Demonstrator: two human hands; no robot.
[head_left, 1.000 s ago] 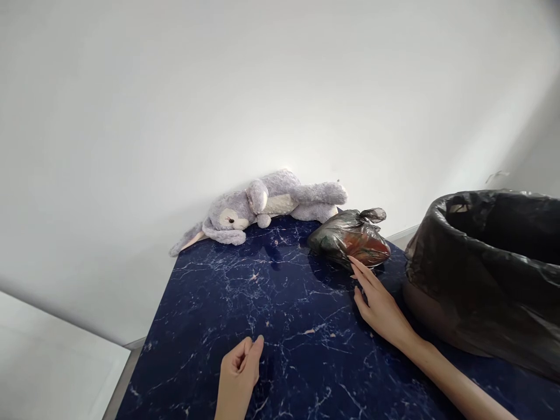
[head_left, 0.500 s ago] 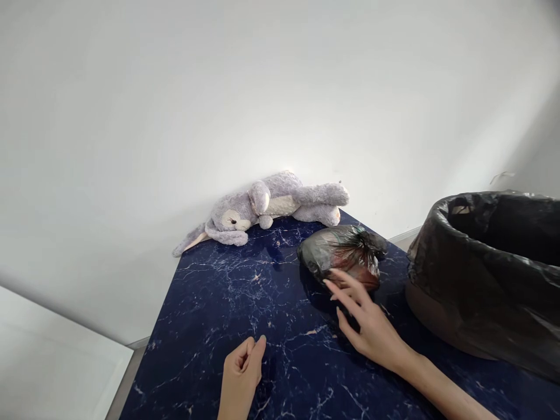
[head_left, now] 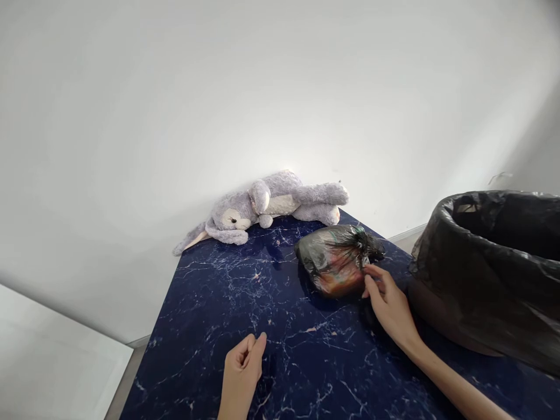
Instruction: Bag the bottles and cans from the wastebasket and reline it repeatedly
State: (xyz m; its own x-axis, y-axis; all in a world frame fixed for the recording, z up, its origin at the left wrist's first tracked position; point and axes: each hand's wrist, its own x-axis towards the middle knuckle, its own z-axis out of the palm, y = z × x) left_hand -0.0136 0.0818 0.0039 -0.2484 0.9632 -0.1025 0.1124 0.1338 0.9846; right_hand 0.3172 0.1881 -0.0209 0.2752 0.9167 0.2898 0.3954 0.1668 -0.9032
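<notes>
A small tied black plastic bag (head_left: 335, 263) with something reddish inside lies on the dark blue marble-patterned table (head_left: 227, 303). My right hand (head_left: 389, 303) touches the bag's right side just below its knot, thumb and fingers curled against the plastic. My left hand (head_left: 242, 368) rests near the table's front, loosely curled into a fist with nothing seen in it.
A bin lined with a black bag (head_left: 494, 268) stands at the right, its mouth open. A grey plush rabbit (head_left: 266, 207) lies on its side at the table's far edge against the white wall. The table's left edge drops to a pale floor.
The small bag has rolled and shifted left and nearer, its knot now facing right. My right hand went from flat fingers on the bag to curled against its right side. The left hand stayed still.
</notes>
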